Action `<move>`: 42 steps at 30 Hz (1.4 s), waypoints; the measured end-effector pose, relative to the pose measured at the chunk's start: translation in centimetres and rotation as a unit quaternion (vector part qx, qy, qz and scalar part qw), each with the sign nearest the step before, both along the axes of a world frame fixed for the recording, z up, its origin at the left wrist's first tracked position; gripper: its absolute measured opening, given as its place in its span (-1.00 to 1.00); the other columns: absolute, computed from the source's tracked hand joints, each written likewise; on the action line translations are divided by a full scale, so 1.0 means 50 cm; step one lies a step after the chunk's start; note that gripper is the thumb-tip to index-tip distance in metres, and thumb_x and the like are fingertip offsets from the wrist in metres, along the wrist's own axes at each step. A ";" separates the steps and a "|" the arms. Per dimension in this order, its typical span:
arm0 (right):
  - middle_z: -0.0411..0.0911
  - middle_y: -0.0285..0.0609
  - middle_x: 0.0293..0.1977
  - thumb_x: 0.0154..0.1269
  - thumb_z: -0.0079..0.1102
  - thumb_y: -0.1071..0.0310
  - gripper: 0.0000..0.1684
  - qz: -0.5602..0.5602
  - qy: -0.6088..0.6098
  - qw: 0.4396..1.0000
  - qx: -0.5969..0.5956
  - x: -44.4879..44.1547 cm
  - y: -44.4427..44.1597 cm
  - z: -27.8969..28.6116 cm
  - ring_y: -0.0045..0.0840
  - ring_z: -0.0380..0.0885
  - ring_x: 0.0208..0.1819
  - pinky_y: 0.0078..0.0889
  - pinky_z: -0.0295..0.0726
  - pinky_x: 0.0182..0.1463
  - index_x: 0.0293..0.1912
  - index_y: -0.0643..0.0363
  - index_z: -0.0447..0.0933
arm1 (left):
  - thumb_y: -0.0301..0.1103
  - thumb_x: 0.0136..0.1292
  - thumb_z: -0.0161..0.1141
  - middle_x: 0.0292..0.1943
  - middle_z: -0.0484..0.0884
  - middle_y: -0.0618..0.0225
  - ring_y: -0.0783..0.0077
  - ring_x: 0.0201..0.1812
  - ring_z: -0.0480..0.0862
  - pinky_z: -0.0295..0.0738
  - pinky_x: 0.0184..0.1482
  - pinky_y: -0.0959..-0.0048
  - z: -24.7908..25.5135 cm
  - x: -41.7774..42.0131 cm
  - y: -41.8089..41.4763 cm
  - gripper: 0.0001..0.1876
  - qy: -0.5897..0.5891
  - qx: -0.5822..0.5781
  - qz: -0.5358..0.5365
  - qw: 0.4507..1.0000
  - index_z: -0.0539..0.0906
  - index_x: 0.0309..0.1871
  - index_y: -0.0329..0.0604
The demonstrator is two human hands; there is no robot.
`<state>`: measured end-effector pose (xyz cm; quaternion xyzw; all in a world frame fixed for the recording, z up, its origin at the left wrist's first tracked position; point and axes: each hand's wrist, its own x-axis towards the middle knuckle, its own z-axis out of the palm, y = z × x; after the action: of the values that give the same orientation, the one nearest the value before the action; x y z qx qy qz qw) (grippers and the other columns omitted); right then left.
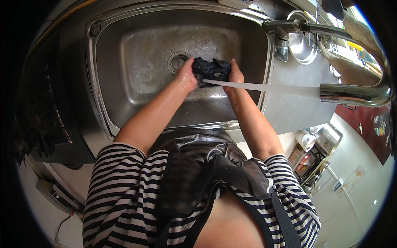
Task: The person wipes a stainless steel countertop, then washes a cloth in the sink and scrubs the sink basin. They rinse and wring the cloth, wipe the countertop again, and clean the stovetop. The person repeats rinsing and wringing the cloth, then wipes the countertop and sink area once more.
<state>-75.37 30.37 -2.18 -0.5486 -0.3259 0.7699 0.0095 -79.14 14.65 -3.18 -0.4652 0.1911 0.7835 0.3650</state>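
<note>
Between my two hands I hold a wet, black, crumpled item (211, 68) over the stainless steel sink (149, 77). It looks like cloth, but its exact kind cannot be made out. My left hand (187, 75) grips its left end, close to the drain (180, 63). On its right end is my right hand (234, 77). A stream of water (263, 86) runs from the curved metal faucet spout (353, 94) onto the item's lower left part. Droplets splash below it, and both my forearms are wet.
Right of the sink, a steel counter (297, 108) carries a metal basin (301, 40) and a wire rack (322, 31). The faucet pipe (285, 25) crosses the sink's back right corner. Metal pots (330, 138) stand lower right. A dark apron (211, 148) meets the front rim.
</note>
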 end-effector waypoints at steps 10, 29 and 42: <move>0.45 -0.17 -0.17 0.11 0.19 0.43 -0.78 0.159 0.107 0.966 0.175 0.027 -0.128 0.196 -0.54 0.46 -0.27 -0.52 0.48 -0.18 -0.22 0.17 0.40 | 0.42 0.11 -0.10 0.00 0.46 0.27 0.13 0.06 0.45 0.27 0.11 -0.07 0.075 0.010 0.030 -0.17 0.054 0.100 -0.082 0.990 0.14 0.36 0.16; 0.43 0.01 -0.02 0.11 0.11 0.34 -0.76 0.406 0.148 0.718 0.545 0.043 -0.173 0.088 -0.36 0.45 0.01 -0.36 0.34 0.13 -0.19 0.17 0.56 | 0.00 0.18 0.04 -0.15 0.51 0.33 0.37 -0.05 0.48 0.39 0.02 0.45 0.088 0.025 0.000 -0.62 -0.121 0.257 0.094 0.954 0.48 -0.09 -0.07; 0.15 0.04 0.25 0.04 0.12 0.19 -0.33 0.673 0.251 0.437 0.542 0.032 -0.051 0.168 -0.07 0.15 0.29 0.26 -0.17 0.32 0.21 -0.03 0.26 | 0.08 0.25 -0.16 0.06 0.46 0.18 0.14 0.05 0.48 0.37 0.12 0.12 0.111 0.018 -0.008 -0.51 -0.051 0.046 -0.130 0.989 0.44 0.03 -0.11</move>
<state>-73.75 27.80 6.21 0.1784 -0.9262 0.3038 -0.1346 -78.25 14.27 2.36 -0.4589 0.1943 0.7125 0.4940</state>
